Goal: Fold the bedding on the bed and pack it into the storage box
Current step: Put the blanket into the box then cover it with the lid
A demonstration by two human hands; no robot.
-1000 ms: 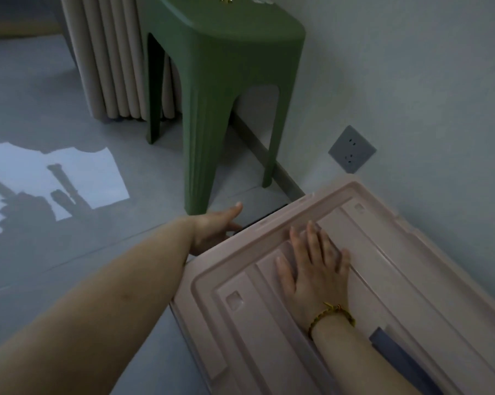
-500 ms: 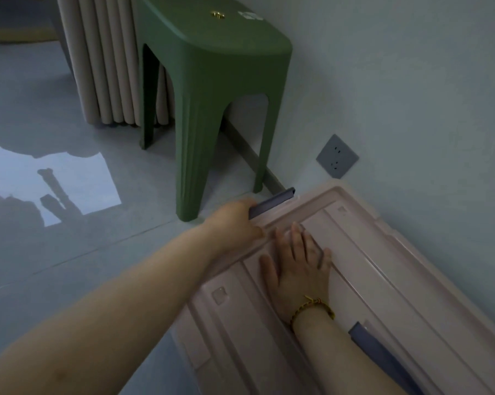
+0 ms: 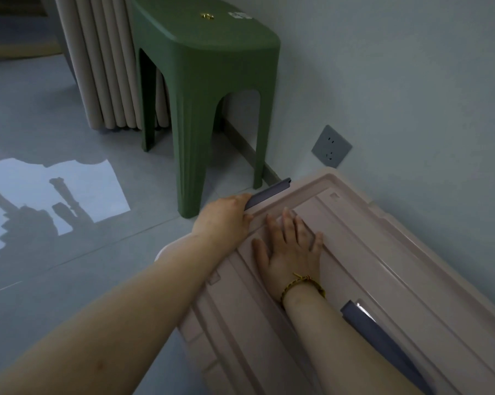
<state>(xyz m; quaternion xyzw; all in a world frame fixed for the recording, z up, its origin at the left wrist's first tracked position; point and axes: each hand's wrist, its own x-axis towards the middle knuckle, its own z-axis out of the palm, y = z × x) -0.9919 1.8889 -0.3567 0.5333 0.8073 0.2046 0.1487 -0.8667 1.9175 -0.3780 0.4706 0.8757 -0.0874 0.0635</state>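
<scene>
Box [image 3: 196, 340], lower right of frame, with lid [image 3: 397, 266] on: left hand [image 3: 226, 220] grips the grey latch [image 3: 269, 192], right hand [image 3: 290, 252] presses flat on the lid; bedding unseen, packing apparently done, latching unfinished.

A second ago our left hand [image 3: 223, 220] hung open off the end of the lid [image 3: 383, 252], thumb up, with no latch showing there. Half a second ago it had curled round the grey latch [image 3: 269, 192], now raised to the lid's edge. It grips the latch's near end now, the rest reaching out past our fingers along the rim.
</scene>
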